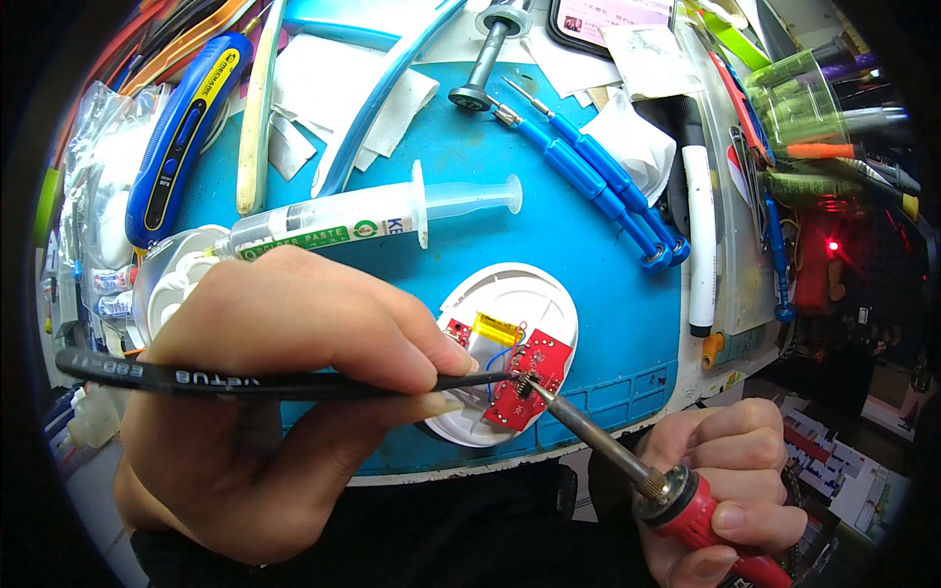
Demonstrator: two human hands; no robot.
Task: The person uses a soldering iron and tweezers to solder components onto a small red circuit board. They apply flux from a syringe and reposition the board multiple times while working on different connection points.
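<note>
My left hand point(294, 397) pinches black tweezers point(309, 385), their tips at a small dark component on a red circuit board point(544, 353). My right hand point(724, 485) is closed around the red handle of a soldering iron point(599, 439); the iron's tip meets the same component beside the tweezer tips. The board sits in a round white plastic housing point(507, 283), along with a part wrapped in yellow tape point(498, 329) and thin blue and red wires. Whether the tweezers grip the component cannot be told.
A solder paste syringe point(331, 220) lies above my left hand on the blue work mat point(397, 287). Farther off are two blue screwdrivers point(588, 162), a blue-yellow tool point(187, 140), a white marker point(699, 235) and a phone point(614, 22). A clear cup point(798, 99) of tools stands at right.
</note>
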